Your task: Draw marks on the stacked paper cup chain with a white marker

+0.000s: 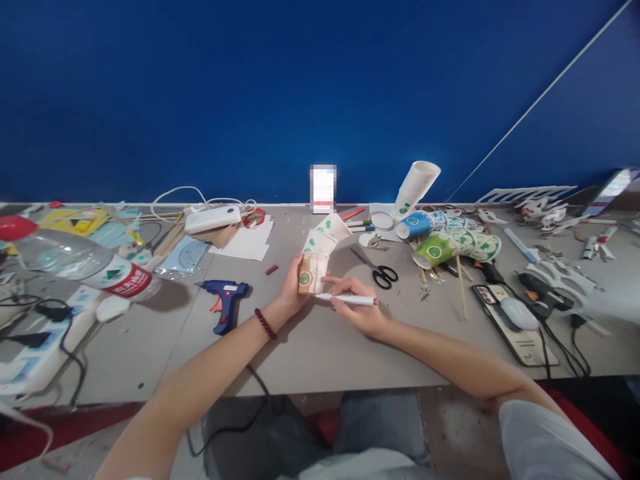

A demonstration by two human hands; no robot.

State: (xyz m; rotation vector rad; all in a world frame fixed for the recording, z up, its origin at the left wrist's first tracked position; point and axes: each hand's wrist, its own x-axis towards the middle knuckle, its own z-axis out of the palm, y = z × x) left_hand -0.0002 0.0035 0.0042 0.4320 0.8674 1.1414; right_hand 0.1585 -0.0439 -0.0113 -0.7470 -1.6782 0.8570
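Observation:
My left hand (pixel 294 288) is wrapped round the left side of a curved row of paper cups joined together. The nearest paper cup (pixel 314 272) is coloured brown with a round green mark; the white cups (pixel 325 240) behind it carry green leaf prints and bend away to the right. Between the fingers of my right hand (pixel 361 308) is a white marker (pixel 353 300), its left end close to the bottom edge of the brown cup. Whether the tip touches the cup I cannot tell.
A blue glue gun (pixel 227 300) lies left of my hands, a bottle (pixel 115 270) farther left. Black scissors (pixel 380 270) lie to the right, near blue cups (pixel 417 225), green cups (pixel 440 248) and a tall cup stack (pixel 417 187). A phone (pixel 515 327) lies at right.

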